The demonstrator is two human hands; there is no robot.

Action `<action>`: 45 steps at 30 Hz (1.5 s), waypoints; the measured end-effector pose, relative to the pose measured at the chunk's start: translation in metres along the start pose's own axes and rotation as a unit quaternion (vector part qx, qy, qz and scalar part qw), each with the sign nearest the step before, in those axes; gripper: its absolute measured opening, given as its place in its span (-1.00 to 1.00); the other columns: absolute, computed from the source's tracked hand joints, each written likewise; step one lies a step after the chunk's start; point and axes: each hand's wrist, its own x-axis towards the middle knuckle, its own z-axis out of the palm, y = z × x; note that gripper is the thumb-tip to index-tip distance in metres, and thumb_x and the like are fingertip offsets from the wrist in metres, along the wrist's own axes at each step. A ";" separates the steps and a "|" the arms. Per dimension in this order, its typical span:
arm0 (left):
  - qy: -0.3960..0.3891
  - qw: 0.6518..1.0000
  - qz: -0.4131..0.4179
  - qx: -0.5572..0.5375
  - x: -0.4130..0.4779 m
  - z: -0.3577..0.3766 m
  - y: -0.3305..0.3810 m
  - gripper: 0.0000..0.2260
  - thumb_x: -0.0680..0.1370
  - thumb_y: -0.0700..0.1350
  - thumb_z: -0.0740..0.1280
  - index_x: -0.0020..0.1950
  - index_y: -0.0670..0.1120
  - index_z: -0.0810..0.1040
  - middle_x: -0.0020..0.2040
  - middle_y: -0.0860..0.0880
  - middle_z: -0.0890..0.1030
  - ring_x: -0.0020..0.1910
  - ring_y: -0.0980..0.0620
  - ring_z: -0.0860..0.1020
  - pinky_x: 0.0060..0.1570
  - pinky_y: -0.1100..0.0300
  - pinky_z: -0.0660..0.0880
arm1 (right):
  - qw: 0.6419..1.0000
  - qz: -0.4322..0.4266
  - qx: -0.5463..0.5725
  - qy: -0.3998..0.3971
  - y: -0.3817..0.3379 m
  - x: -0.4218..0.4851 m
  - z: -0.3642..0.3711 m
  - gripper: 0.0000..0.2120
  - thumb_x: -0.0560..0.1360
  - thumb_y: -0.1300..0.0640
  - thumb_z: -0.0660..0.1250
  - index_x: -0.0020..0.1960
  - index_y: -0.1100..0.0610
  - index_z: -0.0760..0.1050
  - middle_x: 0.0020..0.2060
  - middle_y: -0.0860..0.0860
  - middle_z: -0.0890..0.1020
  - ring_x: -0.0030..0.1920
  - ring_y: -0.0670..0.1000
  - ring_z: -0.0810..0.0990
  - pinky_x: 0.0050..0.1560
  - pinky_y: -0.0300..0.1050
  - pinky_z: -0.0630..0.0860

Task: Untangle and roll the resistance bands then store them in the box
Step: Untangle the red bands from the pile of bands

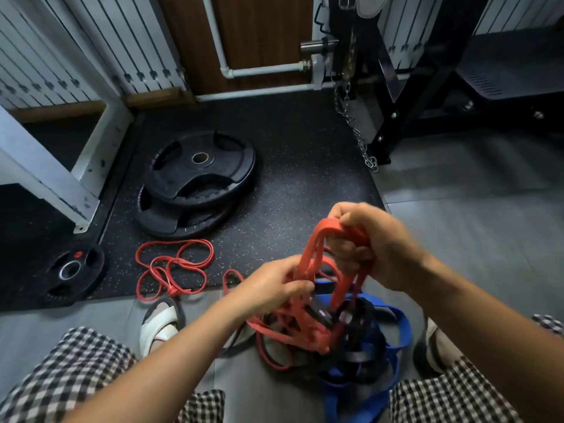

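Hands (320, 264) grip red band (308, 264); tangle (351, 340) blurred.

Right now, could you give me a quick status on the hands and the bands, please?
Right hand shut on wide red band, lifted. Left hand pinching its strands lower down. Red, black and blue bands knotted together beneath. No box in view.
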 end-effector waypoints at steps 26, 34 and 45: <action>0.215 0.945 0.186 -0.160 -0.025 -0.058 0.077 -0.90 0.49 -0.10 0.32 -0.19 -0.09 0.56 -0.47 0.13 0.40 -0.49 0.22 0.31 -0.46 0.40 0.24 | 0.915 -0.129 -0.383 0.019 0.031 0.018 -0.011 -0.35 0.26 -0.03 0.42 0.26 -0.20 0.19 0.22 -0.17 0.38 0.23 -0.31 0.33 0.20 -0.52 0.24; 0.142 0.732 0.330 -0.579 -0.045 -0.084 0.110 -0.83 0.46 -0.12 0.27 -0.02 -0.15 0.54 -0.16 -0.03 0.60 -0.23 0.10 0.54 -0.24 0.27 0.46 | 0.908 0.060 -0.387 -0.147 0.083 0.024 -0.002 -0.81 0.47 0.23 0.37 0.07 0.15 0.49 -0.06 0.04 0.61 -0.06 -0.12 0.53 0.17 -0.08 0.50; 0.139 0.933 -0.004 -0.332 0.008 -0.029 -0.008 -0.82 0.61 -0.09 0.17 0.05 -0.09 0.54 -0.09 0.03 0.63 -0.09 0.12 0.57 -0.02 0.13 0.49 | 0.993 -0.071 -0.080 0.052 0.003 0.025 0.007 -0.72 0.57 0.15 0.12 -0.28 0.17 0.42 -0.49 -0.02 0.57 -0.45 -0.10 0.55 -0.32 -0.22 0.55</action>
